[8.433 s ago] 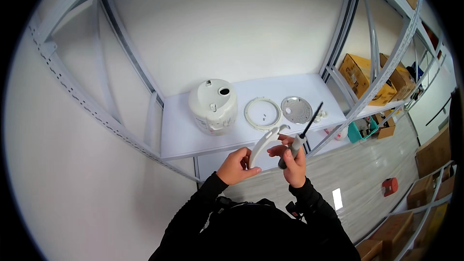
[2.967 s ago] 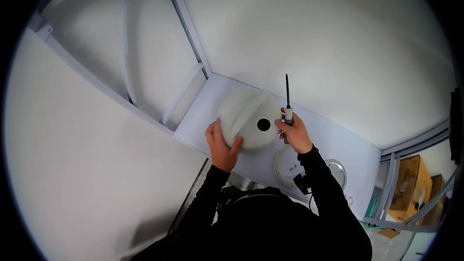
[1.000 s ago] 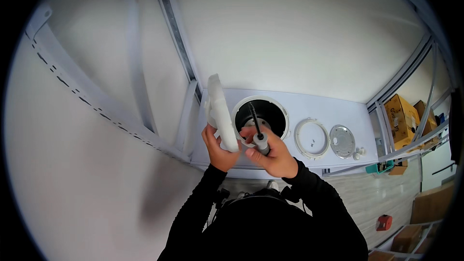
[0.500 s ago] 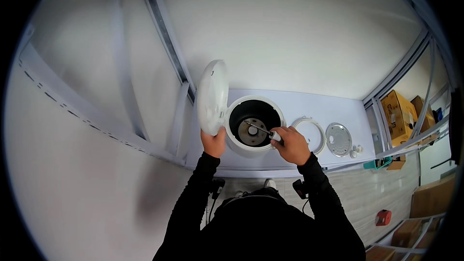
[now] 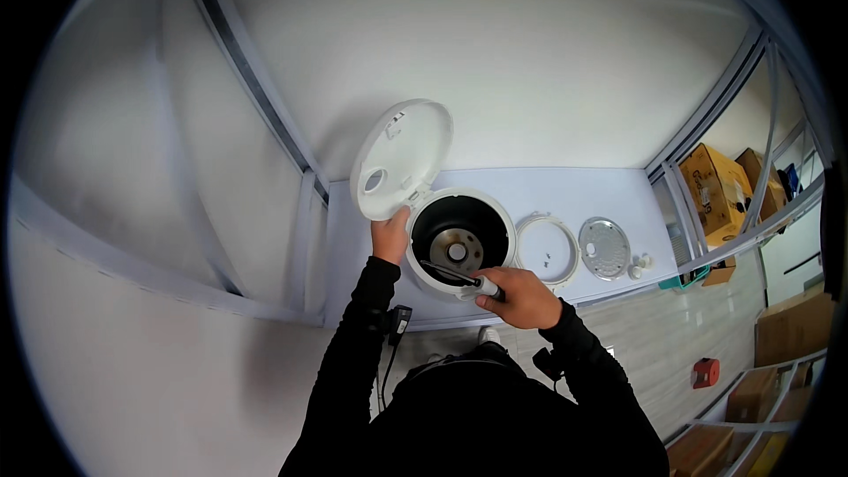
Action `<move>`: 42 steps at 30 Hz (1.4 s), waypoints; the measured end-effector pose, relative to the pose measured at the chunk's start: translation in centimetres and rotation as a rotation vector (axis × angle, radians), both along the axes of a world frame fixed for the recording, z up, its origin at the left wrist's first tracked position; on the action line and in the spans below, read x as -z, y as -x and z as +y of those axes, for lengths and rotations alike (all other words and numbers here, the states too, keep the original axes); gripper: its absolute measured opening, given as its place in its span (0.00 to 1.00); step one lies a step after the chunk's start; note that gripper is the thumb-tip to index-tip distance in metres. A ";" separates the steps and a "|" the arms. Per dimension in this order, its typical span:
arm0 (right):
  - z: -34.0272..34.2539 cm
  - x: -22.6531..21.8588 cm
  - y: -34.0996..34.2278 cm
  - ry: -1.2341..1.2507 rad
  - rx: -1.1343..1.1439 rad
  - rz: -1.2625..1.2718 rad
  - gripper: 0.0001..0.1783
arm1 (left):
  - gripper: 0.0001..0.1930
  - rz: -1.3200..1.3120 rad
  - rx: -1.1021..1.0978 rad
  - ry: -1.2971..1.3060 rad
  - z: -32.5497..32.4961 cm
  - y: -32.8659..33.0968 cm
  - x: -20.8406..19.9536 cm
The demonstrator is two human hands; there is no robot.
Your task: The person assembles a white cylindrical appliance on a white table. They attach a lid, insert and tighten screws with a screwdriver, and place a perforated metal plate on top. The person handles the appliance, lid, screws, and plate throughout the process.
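A white rice cooker (image 5: 505, 203) stands on the table with its lid (image 5: 422, 146) raised at the left, showing the inner side. Inside the dark pot cavity lies a round metal heating plate (image 5: 442, 247) with a central knob. My left hand (image 5: 389, 234) grips the low edge of the lid beside the hinge. In my right hand (image 5: 521, 298) is a screwdriver (image 5: 488, 287), its shaft pointing left over the near rim into the cavity. A white ring (image 5: 575, 243) with a few small screws inside it and a perforated metal disc (image 5: 606, 248) lie to the right.
Small white parts (image 5: 638, 267) sit near the right end of the white table (image 5: 552, 185). Metal frame posts (image 5: 256, 79) and a wall bound the table. Cardboard boxes (image 5: 717, 194) and a red stool (image 5: 705, 373) are off to the right.
The lid has swung so its inner side faces me more. My right hand and the screwdriver have moved toward me, from the cavity's middle to its near rim. The view has shifted somewhat.
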State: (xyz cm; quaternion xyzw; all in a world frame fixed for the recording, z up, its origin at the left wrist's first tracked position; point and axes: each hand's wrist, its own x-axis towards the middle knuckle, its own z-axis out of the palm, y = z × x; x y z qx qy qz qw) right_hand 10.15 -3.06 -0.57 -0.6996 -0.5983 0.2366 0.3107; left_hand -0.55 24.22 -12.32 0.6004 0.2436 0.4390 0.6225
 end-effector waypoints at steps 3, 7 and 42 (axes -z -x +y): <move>-0.2 -0.5 0.1 0.056 -0.007 0.073 0.23 | 0.16 -0.002 0.030 0.010 0.6 -1.6 0.2; -0.2 -1.7 0.2 0.146 -0.020 0.116 0.24 | 0.16 -0.003 0.101 0.026 1.0 -2.9 -0.1; -1.9 0.7 1.6 -0.092 0.188 -0.067 0.20 | 0.36 0.332 0.193 -0.415 -6.4 4.8 0.4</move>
